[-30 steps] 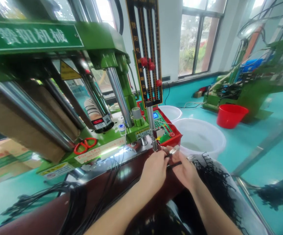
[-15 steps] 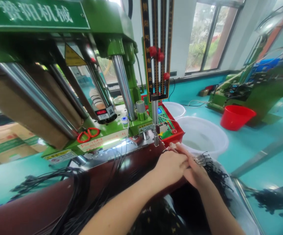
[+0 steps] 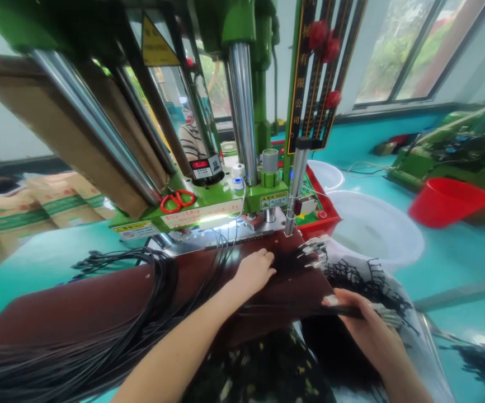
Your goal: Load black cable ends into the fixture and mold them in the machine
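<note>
My right hand (image 3: 370, 330) is closed around a bunch of thin black cables (image 3: 345, 311), low at the right beside the table's corner. Pale connector ends (image 3: 387, 316) stick out past its fingers. Over the dark red-brown tabletop (image 3: 208, 274), my left hand (image 3: 255, 270) has its fingers loosely bent and a little apart, with nothing visible in them. Just right of it, another group of black cables with silvery connectors (image 3: 315, 252) lies at the table's right edge. More long black cables (image 3: 141, 330) run across the table's left part.
A green press (image 3: 225, 201) stands behind the table, with red-handled scissors (image 3: 178, 201) on its bed. Its red control box (image 3: 328, 221) is at the right. White tubs (image 3: 410, 240) and a red bucket (image 3: 450, 204) stand beyond. Black cable ends (image 3: 363, 280) lie over a white sack.
My hands were together at the table's right corner and are now apart. The left moved left over the table; the right came lower with cables. The view has shifted leftward and down.
</note>
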Demonstrator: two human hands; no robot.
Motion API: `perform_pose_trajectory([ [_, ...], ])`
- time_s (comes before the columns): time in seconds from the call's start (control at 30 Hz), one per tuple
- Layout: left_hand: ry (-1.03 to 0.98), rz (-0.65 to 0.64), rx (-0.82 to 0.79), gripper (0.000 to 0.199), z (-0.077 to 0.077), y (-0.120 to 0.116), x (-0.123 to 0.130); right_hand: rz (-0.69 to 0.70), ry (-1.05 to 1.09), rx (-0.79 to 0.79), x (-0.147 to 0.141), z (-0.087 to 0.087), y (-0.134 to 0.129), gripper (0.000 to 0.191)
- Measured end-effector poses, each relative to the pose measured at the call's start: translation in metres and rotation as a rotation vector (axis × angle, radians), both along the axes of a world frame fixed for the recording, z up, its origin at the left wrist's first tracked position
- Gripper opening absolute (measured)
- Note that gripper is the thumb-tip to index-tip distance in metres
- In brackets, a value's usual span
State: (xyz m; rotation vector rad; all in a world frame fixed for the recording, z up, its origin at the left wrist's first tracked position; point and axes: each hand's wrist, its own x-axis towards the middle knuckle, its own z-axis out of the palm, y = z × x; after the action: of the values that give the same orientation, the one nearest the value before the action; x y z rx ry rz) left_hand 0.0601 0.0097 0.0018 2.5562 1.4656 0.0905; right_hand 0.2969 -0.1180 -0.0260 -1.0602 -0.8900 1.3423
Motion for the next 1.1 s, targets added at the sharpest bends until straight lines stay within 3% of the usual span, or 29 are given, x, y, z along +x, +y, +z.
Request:
perform_pose_trajectory([
  [0.2,0.064,-0.019,0.02,0.016,0.005,-0.002,0.008,-0.033,0.154,-0.055,0.0,-0.003,0.007,0.033],
  [0.33,0.172,-0.136,0.184,0.015,0.004,-0.007,0.012,-0.051,0.218,-0.086,-0.002,-0.003,0.01,0.032],
  [0.5,0.185,-0.251,0.211,0.018,0.005,-0.007,0.02,-0.033,0.249,-0.077,-0.004,0.001,0.013,0.032],
  [0.6,0.112,-0.246,0.214,0.019,0.014,-0.009,0.019,-0.042,0.289,-0.082,-0.006,0.003,0.02,0.032],
  [0.73,-0.16,-0.217,0.159,0.022,0.026,-0.024,0.014,-0.002,0.331,-0.056,-0.013,0.012,0.031,0.033],
  [0.87,-0.48,-0.226,-0.196,0.016,0.024,-0.044,0.009,0.005,0.328,0.045,-0.017,0.028,0.04,0.033],
  [0.97,-0.701,-0.177,-0.761,0.015,0.021,-0.056,0.006,0.097,0.279,0.066,-0.015,0.042,0.042,0.033],
  [1.03,-0.804,-0.223,-1.232,0.024,0.025,-0.065,0.005,0.249,0.213,0.064,-0.013,0.052,0.041,0.032],
  [1.1,-0.881,-0.299,-1.589,0.042,0.031,-0.076,0.009,0.437,0.117,0.079,-0.016,0.06,0.039,0.033],
])
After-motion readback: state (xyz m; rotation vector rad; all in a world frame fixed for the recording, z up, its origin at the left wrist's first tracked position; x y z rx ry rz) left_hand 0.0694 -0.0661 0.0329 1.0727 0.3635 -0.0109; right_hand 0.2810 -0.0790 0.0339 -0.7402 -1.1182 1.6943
